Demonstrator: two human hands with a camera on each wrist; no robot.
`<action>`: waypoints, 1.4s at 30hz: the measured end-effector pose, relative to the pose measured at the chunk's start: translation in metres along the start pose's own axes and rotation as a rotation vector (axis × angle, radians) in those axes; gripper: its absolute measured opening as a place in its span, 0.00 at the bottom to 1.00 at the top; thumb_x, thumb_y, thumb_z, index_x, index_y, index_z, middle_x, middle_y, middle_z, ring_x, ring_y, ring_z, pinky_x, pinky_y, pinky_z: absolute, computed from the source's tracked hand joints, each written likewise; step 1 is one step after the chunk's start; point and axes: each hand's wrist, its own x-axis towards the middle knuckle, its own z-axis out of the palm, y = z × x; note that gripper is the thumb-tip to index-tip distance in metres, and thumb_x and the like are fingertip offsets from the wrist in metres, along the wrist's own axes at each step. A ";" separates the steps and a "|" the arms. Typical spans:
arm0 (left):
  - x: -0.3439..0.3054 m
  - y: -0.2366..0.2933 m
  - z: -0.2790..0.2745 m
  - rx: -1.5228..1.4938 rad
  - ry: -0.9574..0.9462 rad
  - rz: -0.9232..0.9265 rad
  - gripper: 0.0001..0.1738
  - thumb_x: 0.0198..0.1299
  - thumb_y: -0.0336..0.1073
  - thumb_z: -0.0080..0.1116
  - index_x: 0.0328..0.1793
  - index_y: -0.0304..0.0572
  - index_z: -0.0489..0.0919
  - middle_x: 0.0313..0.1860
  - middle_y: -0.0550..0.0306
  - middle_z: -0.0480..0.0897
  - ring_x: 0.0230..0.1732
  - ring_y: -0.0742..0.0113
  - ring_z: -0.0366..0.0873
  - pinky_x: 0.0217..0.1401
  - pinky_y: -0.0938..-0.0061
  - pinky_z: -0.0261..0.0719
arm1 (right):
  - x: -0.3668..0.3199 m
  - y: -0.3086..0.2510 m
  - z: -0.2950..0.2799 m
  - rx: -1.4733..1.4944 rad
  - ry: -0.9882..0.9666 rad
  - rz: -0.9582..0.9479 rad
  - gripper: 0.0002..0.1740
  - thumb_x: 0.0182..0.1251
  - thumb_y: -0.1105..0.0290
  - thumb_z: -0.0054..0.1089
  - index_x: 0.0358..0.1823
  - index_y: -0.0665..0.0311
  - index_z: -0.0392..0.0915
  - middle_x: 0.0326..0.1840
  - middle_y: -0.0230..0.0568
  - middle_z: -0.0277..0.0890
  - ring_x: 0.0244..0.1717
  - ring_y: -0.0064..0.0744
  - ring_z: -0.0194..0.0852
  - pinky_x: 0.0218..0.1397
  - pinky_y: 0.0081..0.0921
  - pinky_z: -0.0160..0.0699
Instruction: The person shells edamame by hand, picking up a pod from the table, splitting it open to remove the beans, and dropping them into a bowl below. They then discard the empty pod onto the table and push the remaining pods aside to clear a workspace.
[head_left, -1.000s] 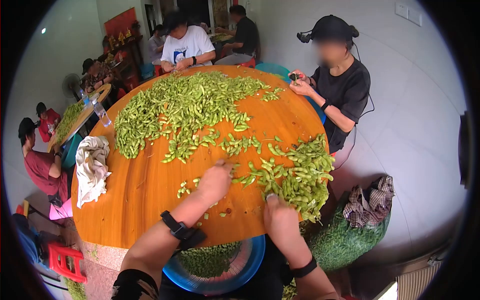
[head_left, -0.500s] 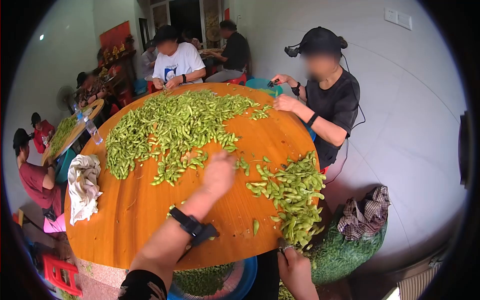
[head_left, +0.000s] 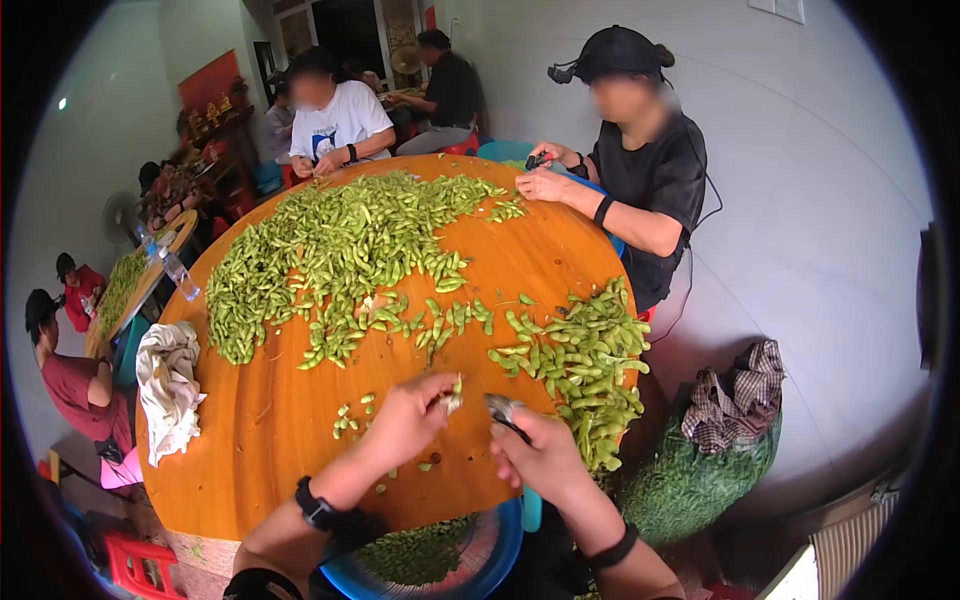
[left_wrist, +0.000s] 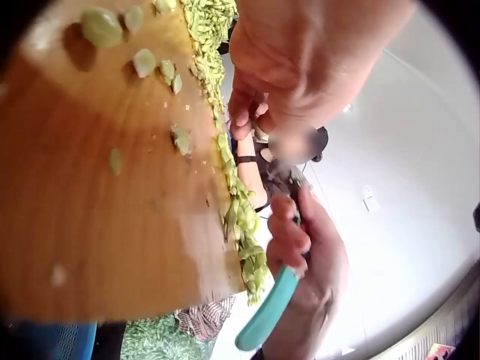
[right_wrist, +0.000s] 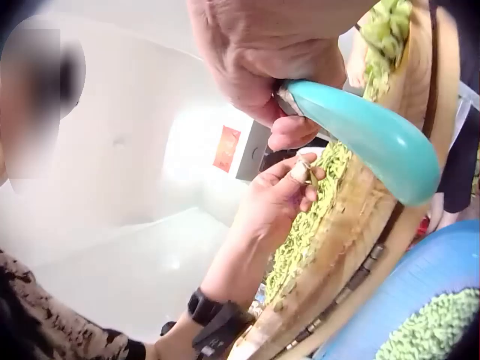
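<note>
Over the front of the round wooden table [head_left: 250, 430], my left hand [head_left: 405, 425] pinches a small pale-green soybean pod [head_left: 455, 393] between its fingertips. Facing it from the right, my right hand [head_left: 545, 455] grips a tool with a dark metal head [head_left: 505, 412]. In the right wrist view the tool's turquoise handle [right_wrist: 367, 139] sticks out past the palm. The metal head points toward the pod, a short gap apart in the head view. A loose heap of pods [head_left: 590, 370] lies beyond the right hand, and several shelled beans [head_left: 350, 420] lie left of the left hand.
A large pile of pods [head_left: 340, 240] covers the table's far side. A blue basin [head_left: 500, 545] of beans sits below the front edge. A white cloth [head_left: 168, 390] lies at the left edge. A green sack [head_left: 700, 480] stands right. Other people sit around the table.
My left hand has come back from the scattered pods toward me, now with a pod at its fingertips. My right hand has risen from the table's front edge and moved left with the tool.
</note>
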 end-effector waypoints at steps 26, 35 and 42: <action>-0.047 -0.049 -0.011 0.256 0.076 0.337 0.27 0.54 0.18 0.49 0.63 0.28 0.68 0.47 0.36 0.78 0.42 0.42 0.80 0.44 0.61 0.81 | 0.019 0.039 0.083 0.074 0.052 -0.062 0.07 0.69 0.74 0.52 0.43 0.63 0.78 0.25 0.29 0.75 0.16 0.15 0.65 0.19 0.15 0.64; -0.041 -0.061 -0.013 -0.012 0.030 0.294 0.24 0.57 0.15 0.45 0.62 0.28 0.70 0.38 0.46 0.79 0.29 0.66 0.81 0.32 0.73 0.80 | 0.028 0.034 0.088 0.292 0.078 0.096 0.06 0.71 0.73 0.50 0.36 0.61 0.76 0.23 0.26 0.71 0.14 0.13 0.60 0.14 0.14 0.55; -0.031 -0.075 -0.021 -0.771 -0.152 -0.197 0.18 0.68 0.27 0.42 0.62 0.39 0.75 0.32 0.64 0.79 0.22 0.79 0.70 0.23 0.84 0.68 | 0.037 0.030 0.073 0.446 -0.065 0.217 0.05 0.69 0.73 0.52 0.37 0.65 0.77 0.22 0.28 0.71 0.12 0.15 0.59 0.12 0.14 0.51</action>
